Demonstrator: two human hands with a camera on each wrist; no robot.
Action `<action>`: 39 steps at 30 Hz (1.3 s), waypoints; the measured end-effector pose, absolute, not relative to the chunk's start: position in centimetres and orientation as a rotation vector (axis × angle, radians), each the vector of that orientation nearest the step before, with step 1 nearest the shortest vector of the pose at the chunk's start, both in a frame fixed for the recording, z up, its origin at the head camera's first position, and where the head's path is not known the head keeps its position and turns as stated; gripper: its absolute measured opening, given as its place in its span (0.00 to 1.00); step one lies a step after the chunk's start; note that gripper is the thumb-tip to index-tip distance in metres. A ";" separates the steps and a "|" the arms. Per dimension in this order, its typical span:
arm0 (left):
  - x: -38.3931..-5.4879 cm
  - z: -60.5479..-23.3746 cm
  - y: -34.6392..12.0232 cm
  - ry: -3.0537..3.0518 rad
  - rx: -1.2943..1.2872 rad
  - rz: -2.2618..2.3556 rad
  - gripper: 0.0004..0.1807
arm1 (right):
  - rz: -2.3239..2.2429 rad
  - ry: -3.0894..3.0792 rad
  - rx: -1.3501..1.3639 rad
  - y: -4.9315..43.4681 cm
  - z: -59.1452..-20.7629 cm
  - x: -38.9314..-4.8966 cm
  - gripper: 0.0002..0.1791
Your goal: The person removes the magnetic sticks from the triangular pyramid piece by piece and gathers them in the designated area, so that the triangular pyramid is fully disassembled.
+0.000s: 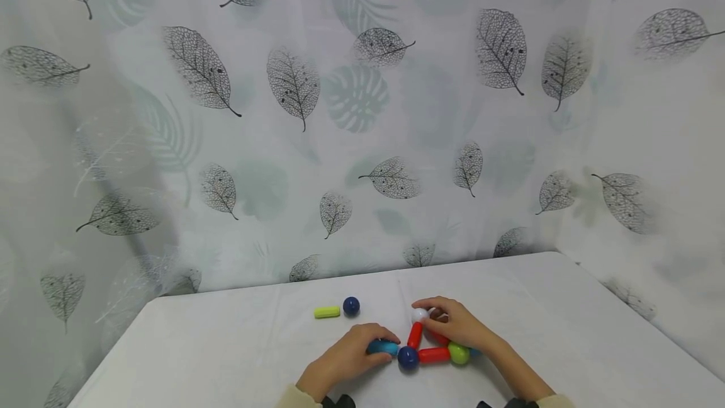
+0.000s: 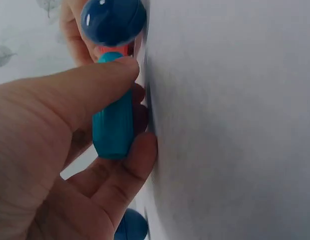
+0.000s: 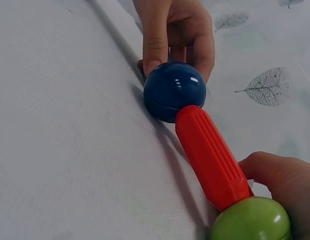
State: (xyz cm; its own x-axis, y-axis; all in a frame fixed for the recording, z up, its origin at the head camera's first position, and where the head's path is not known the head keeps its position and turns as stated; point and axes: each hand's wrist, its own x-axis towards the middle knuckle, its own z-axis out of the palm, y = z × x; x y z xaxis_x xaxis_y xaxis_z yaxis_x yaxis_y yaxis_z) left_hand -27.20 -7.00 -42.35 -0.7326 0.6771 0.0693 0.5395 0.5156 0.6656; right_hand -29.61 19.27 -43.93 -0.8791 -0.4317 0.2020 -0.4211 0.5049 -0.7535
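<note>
My left hand [image 1: 358, 352] pinches a light-blue rod [image 2: 113, 125] between thumb and fingers, its far end at a dark-blue ball [image 1: 408, 358]. From that ball, one red rod [image 1: 415, 335] runs to a white ball [image 1: 420, 315] and another red rod [image 3: 211, 156] to a green ball [image 1: 459, 353]. A third red rod [image 1: 437, 336] shows partly under my right hand [image 1: 461, 324], whose thumb and fingers grip the white ball. Beside the green ball, a bit of blue rod [image 1: 474, 352] shows, mostly hidden by the right wrist.
Farther back on the white table [image 1: 226, 345] lie a yellow-green rod [image 1: 326, 312] and a loose dark-blue ball [image 1: 351, 306]. A leaf-patterned curtain [image 1: 362, 143] hangs behind the table and along its sides.
</note>
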 end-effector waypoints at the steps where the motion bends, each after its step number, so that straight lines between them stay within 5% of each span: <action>1: -27.2 -42.3 -7.1 2.558 1.032 1.014 0.14 | -1.354 2.713 -0.764 19.2 -43.9 -29.6 0.19; 39: -29.6 -41.5 -15.2 2.775 0.947 1.126 0.13 | -1.354 2.693 -0.779 19.2 -43.9 -29.5 0.19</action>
State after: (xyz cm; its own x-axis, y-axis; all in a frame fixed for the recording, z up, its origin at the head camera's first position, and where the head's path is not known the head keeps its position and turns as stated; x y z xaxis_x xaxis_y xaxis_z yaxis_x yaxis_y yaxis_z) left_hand -29.57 -15.19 -41.49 -0.8182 0.5330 0.2154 0.5324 0.5611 0.6338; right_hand -29.50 19.18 -43.89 -0.8746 -0.4447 0.1932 -0.4203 0.4966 -0.7594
